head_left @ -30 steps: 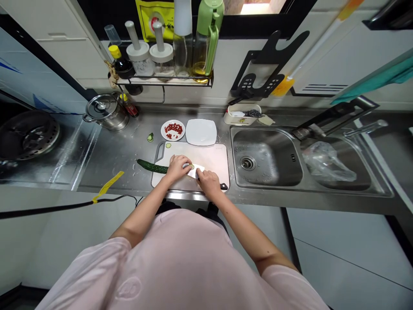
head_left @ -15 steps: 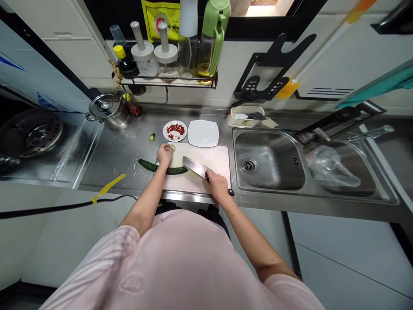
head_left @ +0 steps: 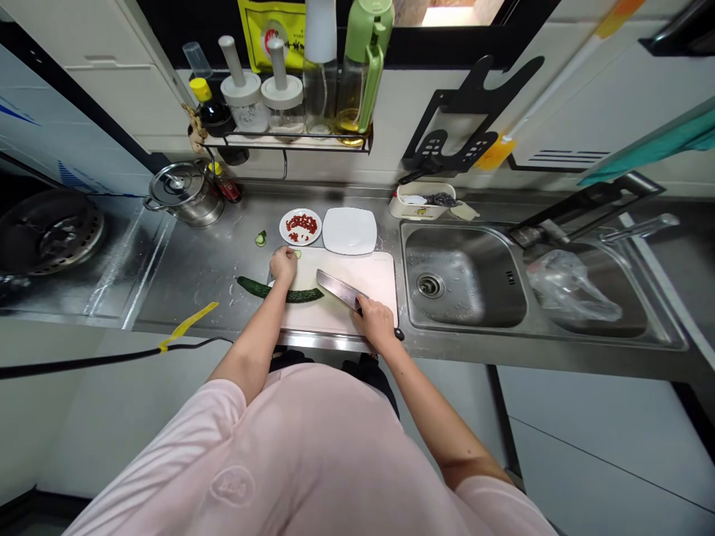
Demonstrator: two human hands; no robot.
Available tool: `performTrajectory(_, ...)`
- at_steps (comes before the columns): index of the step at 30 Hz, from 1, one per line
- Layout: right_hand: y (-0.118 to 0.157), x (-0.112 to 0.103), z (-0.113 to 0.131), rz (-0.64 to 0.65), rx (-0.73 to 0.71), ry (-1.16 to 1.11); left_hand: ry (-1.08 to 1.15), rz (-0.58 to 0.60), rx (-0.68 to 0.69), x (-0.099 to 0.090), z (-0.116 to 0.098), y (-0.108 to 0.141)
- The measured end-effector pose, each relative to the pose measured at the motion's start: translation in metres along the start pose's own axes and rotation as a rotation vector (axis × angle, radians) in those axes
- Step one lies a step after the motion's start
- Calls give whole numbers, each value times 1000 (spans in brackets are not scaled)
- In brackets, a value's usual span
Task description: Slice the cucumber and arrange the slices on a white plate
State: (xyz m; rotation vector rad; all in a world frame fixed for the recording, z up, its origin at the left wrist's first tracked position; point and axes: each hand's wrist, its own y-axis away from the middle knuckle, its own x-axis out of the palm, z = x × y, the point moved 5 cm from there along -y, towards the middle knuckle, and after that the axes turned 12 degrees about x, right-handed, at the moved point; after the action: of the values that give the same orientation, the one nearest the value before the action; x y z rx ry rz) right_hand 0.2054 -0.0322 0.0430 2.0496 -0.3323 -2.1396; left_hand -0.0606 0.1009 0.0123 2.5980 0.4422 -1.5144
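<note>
My right hand (head_left: 375, 321) is wrapped round the black handle of a kitchen knife (head_left: 338, 289). Its broad blade points up and left over the white cutting board (head_left: 357, 272). At the board's far left corner my left hand (head_left: 284, 265) is closed, fingertips pinched at a pale green cucumber slice (head_left: 297, 254). Under my left wrist lies a long dark green cucumber (head_left: 304, 295), its left part reaching past the board onto the counter. Part of the cucumber is hidden by my forearm.
Behind the board stand a plate of chopped red pieces (head_left: 290, 235) and a white plate (head_left: 349, 231). Cucumber ends (head_left: 261, 238) lie on the steel counter. A lidded pot (head_left: 187, 195) is at the left, a sink (head_left: 463, 275) at the right, and a condiment rack (head_left: 290, 141) above.
Both hands keep nearly the same places, the left still pinched at the slice and the right still on the knife. The whole view has shifted slightly.
</note>
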Motion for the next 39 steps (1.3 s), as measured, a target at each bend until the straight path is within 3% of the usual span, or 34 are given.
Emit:
performTrajectory(7, 2, -4, 0, 13, 10, -21, 20, 11, 8, -2, -1, 0)
performTrajectory(11, 3, -5, 0, 18, 21, -52, 73, -52, 39, -11, 0, 4)
performTrajectory(17, 2, -3, -1, 75, 76, -74, 150, -131, 214, -28, -7, 33)
performTrajectory(26, -3, -4, 4, 159, 109, -66, 136, -33, 500, -31, -19, 89)
performTrajectory(33, -1, -11, 11, 213, 84, -64, 100, 112, 661, -23, -27, 106)
performTrajectory(39, 0, -12, 17, 219, 34, -87, 87, 99, 736, -17, -23, 116)
